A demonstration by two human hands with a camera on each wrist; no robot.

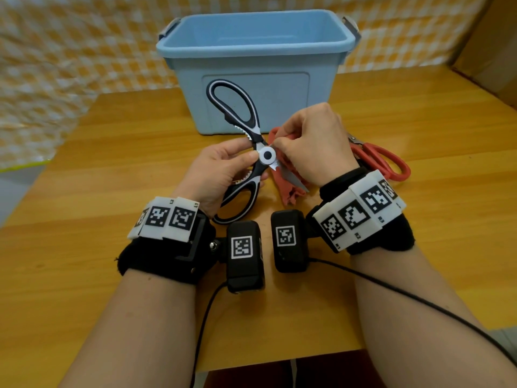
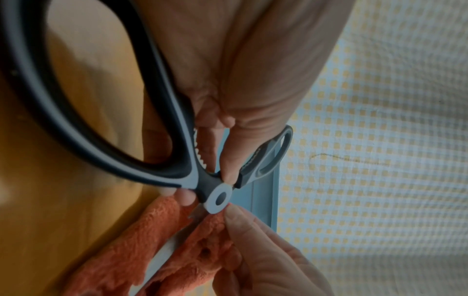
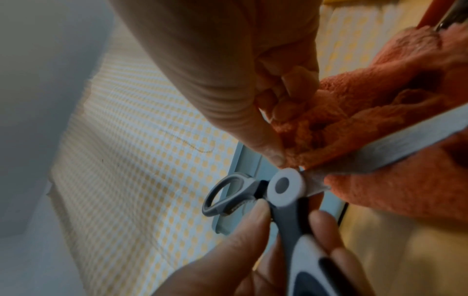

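Head view, centre of the frame: the left hand is clamped on the black-and-white scissors, thumb pressed just beside the round pivot and fingers curled round the lower handle. The tool is held wide open above the table, its other handle loop pointing to the upper left in front of the blue bin. Just right of it, the right hand pinches an orange cloth against 1 blade, close to the pivot. The step looks like wiping that blade. It should go best if the left grip keeps the handles from swinging while the right draws the cloth from pivot toward tip, fingertips on the flat and spine, never across the edge. The right wrist view shows cloth on both sides of the steel, the safer arrangement. Red scissors lie on the table at the right, behind the right wrist.
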